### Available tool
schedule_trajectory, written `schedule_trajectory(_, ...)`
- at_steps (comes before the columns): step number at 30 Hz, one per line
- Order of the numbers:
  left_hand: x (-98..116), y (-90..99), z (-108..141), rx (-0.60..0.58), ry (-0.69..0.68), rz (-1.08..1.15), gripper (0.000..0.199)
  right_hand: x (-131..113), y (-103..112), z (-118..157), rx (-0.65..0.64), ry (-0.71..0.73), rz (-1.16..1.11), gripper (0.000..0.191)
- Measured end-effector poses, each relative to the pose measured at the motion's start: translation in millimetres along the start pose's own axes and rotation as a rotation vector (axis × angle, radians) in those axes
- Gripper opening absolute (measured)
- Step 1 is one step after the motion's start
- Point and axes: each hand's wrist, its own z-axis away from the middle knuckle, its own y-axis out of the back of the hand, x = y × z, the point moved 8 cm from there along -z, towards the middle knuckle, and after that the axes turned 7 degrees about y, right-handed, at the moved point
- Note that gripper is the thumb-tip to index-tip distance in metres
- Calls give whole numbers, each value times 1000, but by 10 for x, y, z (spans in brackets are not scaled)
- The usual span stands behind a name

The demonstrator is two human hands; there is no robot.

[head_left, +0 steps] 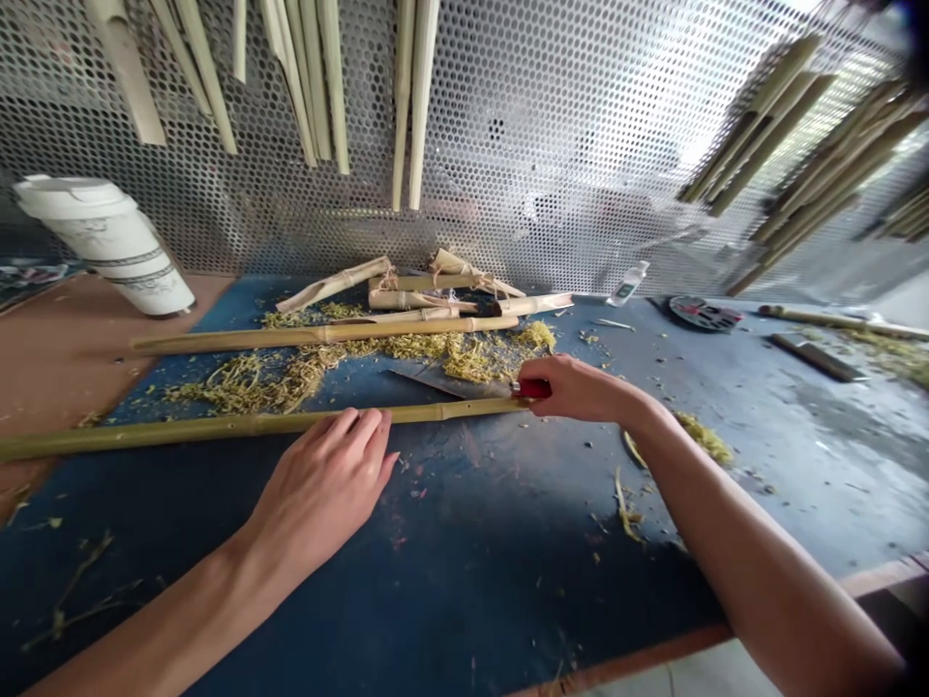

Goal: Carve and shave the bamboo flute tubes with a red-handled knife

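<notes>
While the left hand point(326, 484) lies over the green bamboo pole point(239, 426) mid-length, fingers bent across it (can't tell if they close underneath), the right hand point(573, 385) grips a red handle point(535, 389) at the pole's right end. Head view: pole runs crosswise on the blue tabletop point(464, 561), left end out of frame. Shavings point(471, 358) and a second pole point(290, 336) lie just beyond. White cup point(123, 247) far left, small bottle point(628, 284) near perforated panel point(523, 165).
</notes>
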Motion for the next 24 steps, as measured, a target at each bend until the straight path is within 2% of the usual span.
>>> schedule_trajectory(4,-218,109,23,-11,84,138,40,11,-14,-2,2,11,1,19)
schedule_trajectory(7,-417,185,60,-6,195,115,40,28,-22,-6,6,12,4,20)
schedule_trajectory(9,-467,191,78,-13,228,111,38,36,-26,-7,7,13,4,20)
schedule_trajectory(13,-350,107,84,-41,177,137,32,40,-25,-2,12,22,3,20)
schedule_trajectory(17,-195,-14,96,-91,105,177,41,26,-20,-2,21,26,1,21)
schedule_trajectory(24,-245,-97,100,-93,121,120,45,-87,24,-12,28,52,-23,27)
